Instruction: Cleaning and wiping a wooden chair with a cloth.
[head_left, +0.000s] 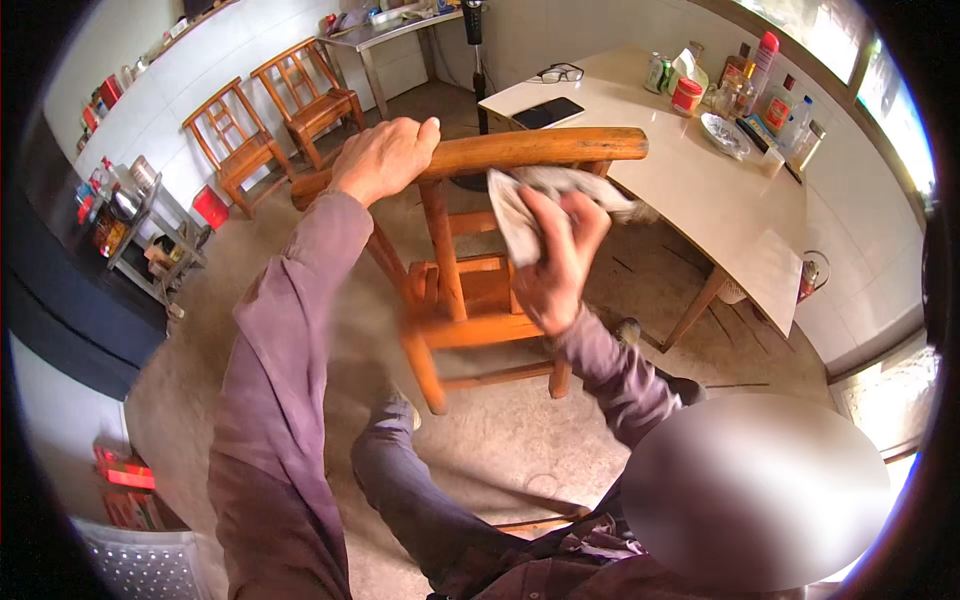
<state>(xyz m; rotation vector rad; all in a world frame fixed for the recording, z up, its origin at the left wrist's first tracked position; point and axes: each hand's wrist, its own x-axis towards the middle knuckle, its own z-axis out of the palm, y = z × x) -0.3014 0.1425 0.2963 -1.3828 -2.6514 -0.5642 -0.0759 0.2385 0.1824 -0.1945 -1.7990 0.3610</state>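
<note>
A wooden chair (472, 330) is tilted in front of me, its thick rounded top rail (540, 148) nearest to my hands. My left hand (386, 157) grips the left part of that rail from above. In my right hand (559, 255) is a crumpled whitish cloth (517, 217) with darker stains, held just below the rail's right part, by the chair's back. Whether the cloth touches the wood cannot be told. The lower frame of the chair looks slightly blurred.
To the right stands a pale-topped table (697, 202) with a phone (548, 113), eyeglasses (561, 73), bottles and an ashtray-like dish (724, 136). Two wooden chairs (244, 154) line the back wall. A small cluttered shelf (154, 232) is at the left.
</note>
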